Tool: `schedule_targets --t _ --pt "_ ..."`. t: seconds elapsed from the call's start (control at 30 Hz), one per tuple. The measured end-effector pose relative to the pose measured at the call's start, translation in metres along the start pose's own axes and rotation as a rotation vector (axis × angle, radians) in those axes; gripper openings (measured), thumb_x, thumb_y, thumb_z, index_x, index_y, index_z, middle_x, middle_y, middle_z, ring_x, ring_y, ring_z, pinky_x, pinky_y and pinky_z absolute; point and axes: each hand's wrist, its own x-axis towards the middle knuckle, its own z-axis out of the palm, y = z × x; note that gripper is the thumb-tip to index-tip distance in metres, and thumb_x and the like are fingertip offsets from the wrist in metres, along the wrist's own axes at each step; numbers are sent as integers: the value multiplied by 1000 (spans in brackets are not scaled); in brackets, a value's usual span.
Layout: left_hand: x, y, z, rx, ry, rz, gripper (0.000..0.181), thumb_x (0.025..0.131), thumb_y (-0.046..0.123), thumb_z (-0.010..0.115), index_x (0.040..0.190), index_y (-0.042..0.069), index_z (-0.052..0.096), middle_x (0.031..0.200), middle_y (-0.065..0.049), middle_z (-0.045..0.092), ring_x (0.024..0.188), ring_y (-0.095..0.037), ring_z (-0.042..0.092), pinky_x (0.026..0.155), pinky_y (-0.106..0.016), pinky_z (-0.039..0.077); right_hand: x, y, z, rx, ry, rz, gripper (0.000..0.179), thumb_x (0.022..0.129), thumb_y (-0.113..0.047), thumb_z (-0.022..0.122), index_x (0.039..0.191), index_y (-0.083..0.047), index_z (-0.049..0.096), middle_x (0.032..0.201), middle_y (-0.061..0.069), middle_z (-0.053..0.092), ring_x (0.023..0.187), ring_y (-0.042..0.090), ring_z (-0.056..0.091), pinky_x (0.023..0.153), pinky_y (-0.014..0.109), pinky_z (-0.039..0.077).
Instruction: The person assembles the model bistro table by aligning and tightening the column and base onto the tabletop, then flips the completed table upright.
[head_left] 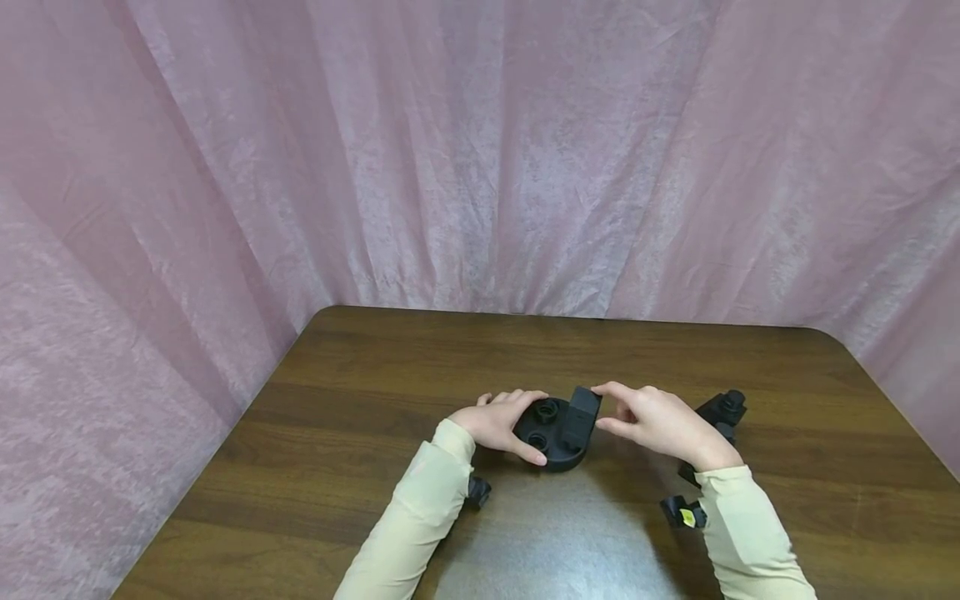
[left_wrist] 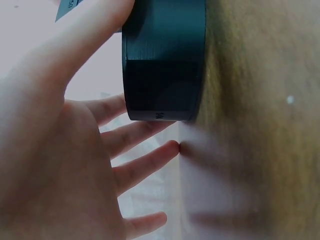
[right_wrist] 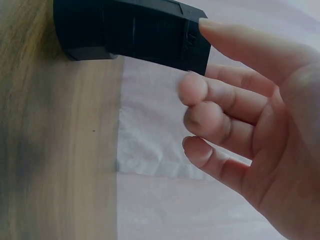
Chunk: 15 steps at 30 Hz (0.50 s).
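A black rounded base (head_left: 566,460) with two round sockets on top sits on the wooden table. Along its right side a black rectangular block (head_left: 581,419) stands raised. My left hand (head_left: 501,423) holds the base from the left, thumb at the near side and fingers toward the far side. In the left wrist view, the thumb presses the base's side wall (left_wrist: 162,75), with the other fingers spread. With thumb and index finger, my right hand (head_left: 660,423) pinches the outer end of the block. The right wrist view shows the block (right_wrist: 155,32) at the thumb tip, other fingers bent beneath.
Another black part (head_left: 723,408) lies to the right, partly hidden behind the right hand and wrist. Small black wrist cameras show by the left sleeve (head_left: 408,508) and right sleeve (head_left: 750,533). A pink curtain (head_left: 480,167) hangs beyond the brown table (head_left: 337,400).
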Motion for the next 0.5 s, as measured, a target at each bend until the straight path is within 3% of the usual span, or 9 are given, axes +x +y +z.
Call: schedule_targets --t 0.23,0.5 --pt "-1 0 0 3 9 -4 94 65 63 65 140 29 20 136 4 37 122 -19 37 97 -50 22 -1 2 0 -18 20 -13 37 81 -41 61 110 -20 51 60 -15 45 47 -3 37 47 18 32" --pt "0 1 -2 5 -10 -5 95 66 63 64 141 28 18 138 2 35 123 -20 36 97 -50 22 1 2 1 -15 -15 -9 62 80 -41 62 135 -31 34 80 -17 52 66 -4 47 58 19 39"
